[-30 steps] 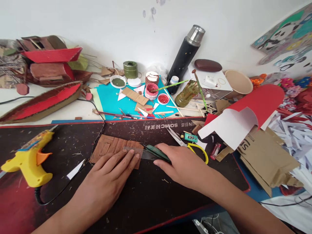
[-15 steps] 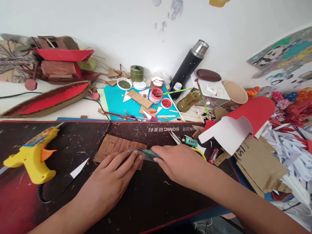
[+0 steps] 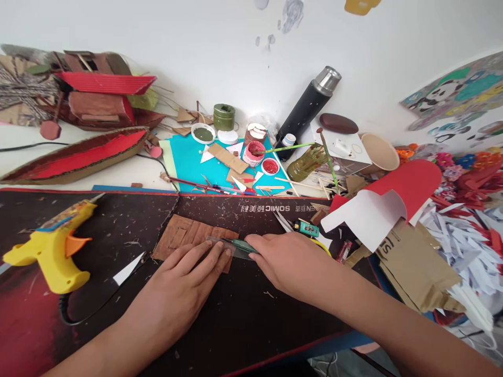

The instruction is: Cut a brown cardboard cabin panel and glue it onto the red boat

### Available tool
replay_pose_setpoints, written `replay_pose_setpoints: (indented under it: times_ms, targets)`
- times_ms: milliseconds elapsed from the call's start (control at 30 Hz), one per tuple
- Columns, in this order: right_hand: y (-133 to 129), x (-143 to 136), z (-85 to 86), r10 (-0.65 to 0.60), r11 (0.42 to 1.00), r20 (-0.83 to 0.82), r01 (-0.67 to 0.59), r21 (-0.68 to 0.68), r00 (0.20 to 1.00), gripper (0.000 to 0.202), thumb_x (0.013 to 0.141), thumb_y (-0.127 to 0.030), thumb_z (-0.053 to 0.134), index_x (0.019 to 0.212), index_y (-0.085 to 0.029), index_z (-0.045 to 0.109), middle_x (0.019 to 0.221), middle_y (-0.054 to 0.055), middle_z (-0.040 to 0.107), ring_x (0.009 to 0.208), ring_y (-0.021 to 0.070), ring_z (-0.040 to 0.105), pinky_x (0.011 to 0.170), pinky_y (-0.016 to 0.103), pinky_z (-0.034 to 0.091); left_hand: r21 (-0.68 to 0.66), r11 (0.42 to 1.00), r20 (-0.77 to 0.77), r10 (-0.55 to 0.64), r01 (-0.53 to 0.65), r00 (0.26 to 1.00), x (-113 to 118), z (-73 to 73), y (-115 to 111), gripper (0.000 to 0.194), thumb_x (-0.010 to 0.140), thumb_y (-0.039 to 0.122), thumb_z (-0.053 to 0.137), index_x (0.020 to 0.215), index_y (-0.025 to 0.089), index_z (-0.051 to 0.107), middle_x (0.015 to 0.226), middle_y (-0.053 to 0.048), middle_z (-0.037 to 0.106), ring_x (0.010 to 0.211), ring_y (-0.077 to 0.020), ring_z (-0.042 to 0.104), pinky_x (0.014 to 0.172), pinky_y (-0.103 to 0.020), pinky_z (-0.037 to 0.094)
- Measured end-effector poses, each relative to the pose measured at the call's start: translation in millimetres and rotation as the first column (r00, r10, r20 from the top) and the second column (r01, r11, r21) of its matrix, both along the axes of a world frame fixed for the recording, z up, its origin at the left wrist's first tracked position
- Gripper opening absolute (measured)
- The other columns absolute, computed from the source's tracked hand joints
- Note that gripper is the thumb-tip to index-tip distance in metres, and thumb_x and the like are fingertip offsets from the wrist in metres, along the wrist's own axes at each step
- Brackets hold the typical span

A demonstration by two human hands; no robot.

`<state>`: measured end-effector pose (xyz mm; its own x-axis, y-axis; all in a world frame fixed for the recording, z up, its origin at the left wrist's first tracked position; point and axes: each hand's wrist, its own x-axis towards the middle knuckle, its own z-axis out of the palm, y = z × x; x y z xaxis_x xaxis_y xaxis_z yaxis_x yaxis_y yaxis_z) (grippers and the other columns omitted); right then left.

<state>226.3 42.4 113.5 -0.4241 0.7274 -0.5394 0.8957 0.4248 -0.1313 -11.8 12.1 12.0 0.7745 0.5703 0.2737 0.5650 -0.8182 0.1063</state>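
A brown-painted piece of cardboard (image 3: 188, 233) lies on the dark mat, with a small rectangle marked or cut at its left. My left hand (image 3: 181, 288) rests over its near edge, fingers stretched out and pressing a clear ruler (image 3: 240, 253) down across it. In my right hand (image 3: 291, 262) is a green-handled craft knife (image 3: 241, 245), closed in the fingers. Its tip points left and sits along the ruler, close to my left fingertips. Whether the blade cuts into the cardboard cannot be made out.
A yellow glue gun (image 3: 58, 251) lies at left, its cord trailing on the mat. Scissors (image 3: 283, 221), a green lighter (image 3: 307, 228) and a red battery (image 3: 344, 251) are beyond my right hand. Paint pots (image 3: 223, 117), a black thermos (image 3: 304, 107) and cardboard boats (image 3: 78, 157) stand behind.
The camera view has shifted slightly. The craft knife is tilted a little differently along the ruler; my left hand stays pressed in the same place.
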Motion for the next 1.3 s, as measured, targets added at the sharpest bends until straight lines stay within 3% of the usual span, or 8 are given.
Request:
replay_pose_setpoints:
  times_ms: [367,633,867,1300]
  targets:
    - [7,-5,5.4,0.030,0.999,0.046,-0.029,-0.029,0.998,0.015,0.106,-0.021,0.050,0.114,-0.018,0.063,0.095,0.008,0.077,0.079,0.0271,0.075,0.062,0.033,0.045,0.002,1.000,0.003,-0.003,0.003,1.000,0,-0.4,0,0.050,0.099,0.012,0.040,0.143,0.015,0.064,0.137,-0.010,0.071,0.129,-0.0281,0.057,0.108,-0.043,0.039]
    - [10,-4,1.5,0.109,0.994,0.064,-0.110,0.021,0.992,0.017,0.103,-0.020,0.052,0.116,-0.018,0.062,0.088,0.009,0.077,0.075,0.0272,0.076,0.062,0.034,0.048,-0.024,1.000,0.049,0.022,-0.021,0.999,1,-1.6,0,0.047,0.103,0.017,0.038,0.140,0.016,0.067,0.136,-0.009,0.072,0.128,-0.0284,0.057,0.108,-0.043,0.039]
    - [14,-13,3.0,0.152,0.988,0.113,-0.149,-0.039,0.982,0.031,0.087,-0.010,0.066,0.117,-0.016,0.060,0.084,0.009,0.076,0.073,0.0299,0.076,0.057,0.033,0.050,-0.026,1.000,0.054,0.017,-0.015,0.998,0,-4.1,-3,0.049,0.104,0.019,0.033,0.139,0.014,0.068,0.139,-0.009,0.071,0.130,-0.0297,0.057,0.111,-0.044,0.037]
    - [13,-11,6.5,0.121,0.993,0.106,-0.121,-0.003,0.987,0.020,0.100,-0.013,0.051,0.116,-0.016,0.062,0.088,0.011,0.077,0.077,0.0302,0.077,0.059,0.035,0.049,-0.019,1.000,0.024,0.019,-0.019,1.000,0,-1.9,-1,0.048,0.102,0.018,0.039,0.142,0.017,0.066,0.137,-0.011,0.072,0.127,-0.0291,0.058,0.106,-0.043,0.041]
